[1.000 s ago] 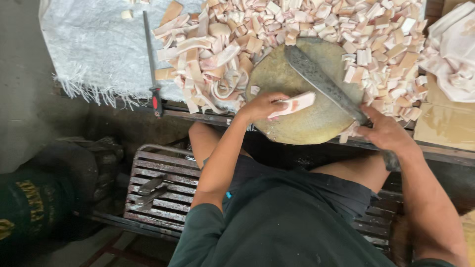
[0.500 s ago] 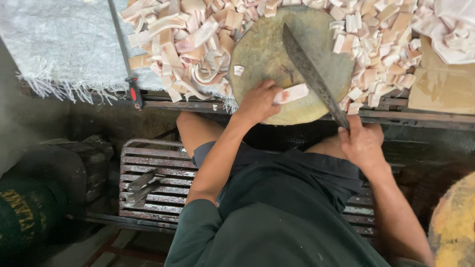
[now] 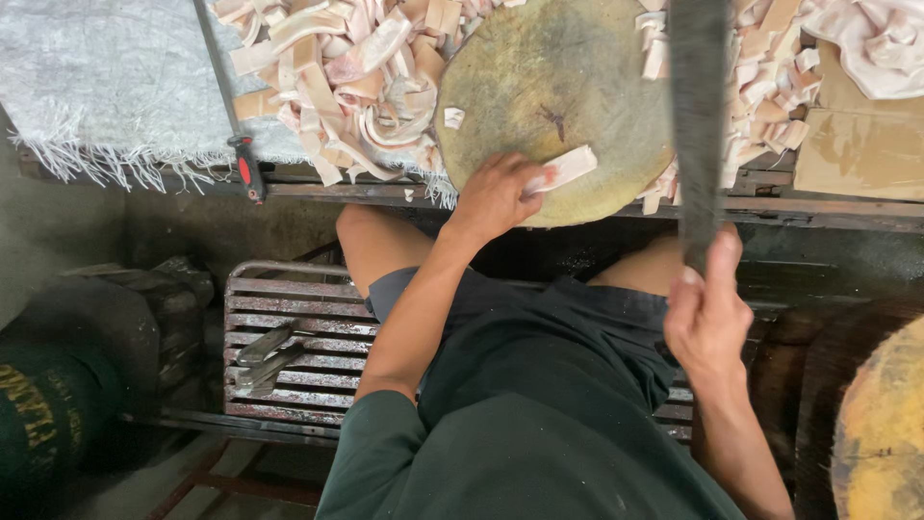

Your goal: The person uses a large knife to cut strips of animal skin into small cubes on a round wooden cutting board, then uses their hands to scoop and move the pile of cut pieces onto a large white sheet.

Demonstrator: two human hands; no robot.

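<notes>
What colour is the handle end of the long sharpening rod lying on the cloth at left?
Red with a black tip, on the rod, seen in the head view.

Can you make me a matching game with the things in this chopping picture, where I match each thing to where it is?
Things:
1. big knife
2. strip of meat
3. round chopping block
4. red-handled tool

Places:
A. on the grey cloth, far from both hands
B. under the left hand
C. raised in the right hand
D. on the bench, under the strip

Pairs: 1-C, 2-B, 3-D, 4-A
</notes>
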